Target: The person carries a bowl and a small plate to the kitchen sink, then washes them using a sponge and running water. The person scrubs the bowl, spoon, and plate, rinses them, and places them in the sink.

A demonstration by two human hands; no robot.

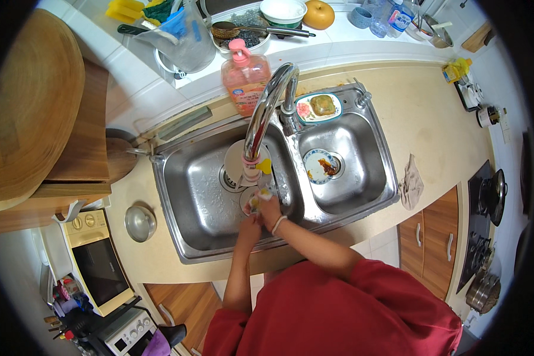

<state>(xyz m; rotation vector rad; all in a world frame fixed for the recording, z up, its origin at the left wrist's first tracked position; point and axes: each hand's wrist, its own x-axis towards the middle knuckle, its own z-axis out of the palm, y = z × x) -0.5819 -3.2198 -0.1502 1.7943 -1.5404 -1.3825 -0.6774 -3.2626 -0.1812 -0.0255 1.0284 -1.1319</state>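
Note:
Over the large left basin [191,169] of a steel double sink, both hands meet below the curved chrome faucet [267,102]. My right hand [269,210] grips a small pale dish-like item [254,202] with yellow and red patches; its exact kind is hard to tell. My left hand [250,226] holds its near edge, the fingers partly hidden. A yellow tab [263,166] sits at the faucet's pink-collared outlet. Under the outlet lies a white plate [233,160] in the basin, partly covered by the faucet.
A blue-rimmed plate [311,156] with brown food scraps lies in the right basin. Behind the sink stand a pink soap pump bottle [247,84] and a soap dish [306,116]. On the counter are a metal bowl [140,224] at left and a crumpled cloth [411,184] at right.

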